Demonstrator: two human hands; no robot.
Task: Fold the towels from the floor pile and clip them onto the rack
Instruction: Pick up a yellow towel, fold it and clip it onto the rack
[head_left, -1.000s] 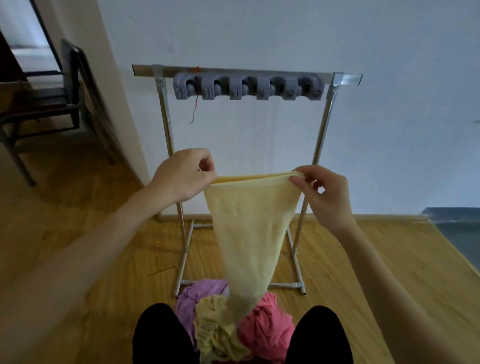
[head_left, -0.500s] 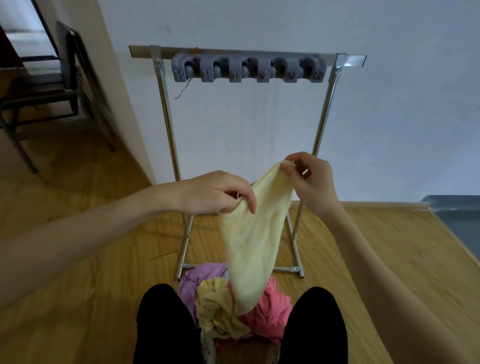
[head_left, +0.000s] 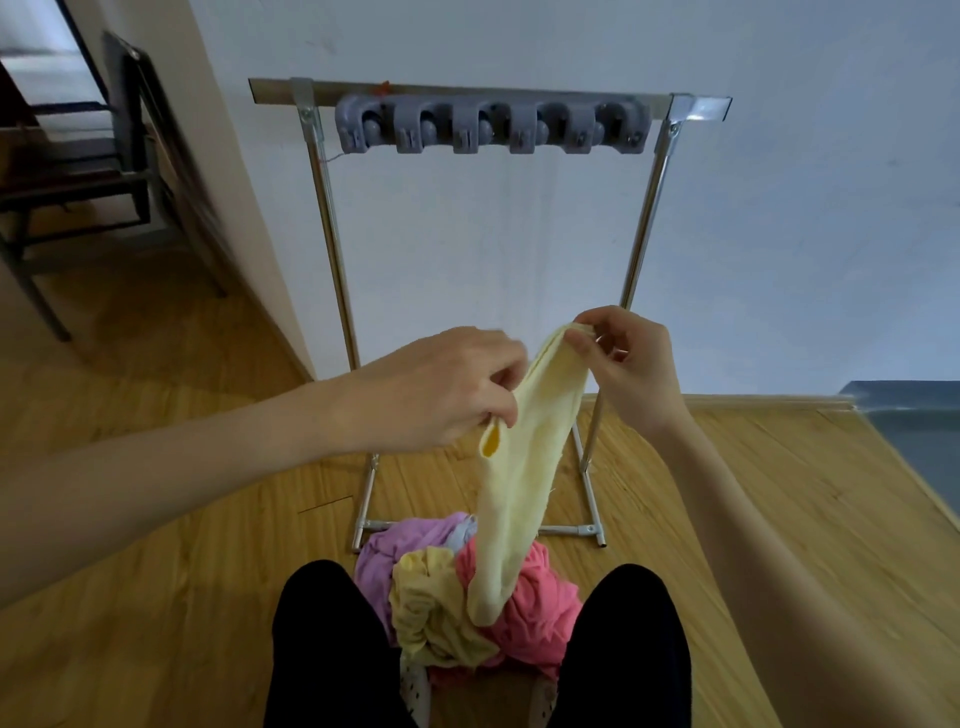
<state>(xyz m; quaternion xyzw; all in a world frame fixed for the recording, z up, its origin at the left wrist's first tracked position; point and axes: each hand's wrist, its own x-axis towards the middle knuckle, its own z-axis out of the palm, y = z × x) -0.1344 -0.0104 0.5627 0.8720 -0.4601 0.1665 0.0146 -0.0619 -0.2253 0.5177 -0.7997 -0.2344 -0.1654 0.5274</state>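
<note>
Pale yellow towel (head_left: 524, 467) pinched at its top corner by right hand (head_left: 631, 371), hanging narrow below that grip so gravity straightens the fold. Lower on the left edge, pinched by left hand (head_left: 441, 389), probably to bring the layers together. Beneath the hanging tip, floor pile (head_left: 467, 597) of pink, purple and yellow. Above and beyond both grips, rack (head_left: 654, 218), grey clips (head_left: 491, 127) bare.

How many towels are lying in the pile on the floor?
3 visible: purple towel at left, crumpled yellow towel in front, pink towel at right. A grey-blue scrap shows behind; more may be hidden underneath.
</note>
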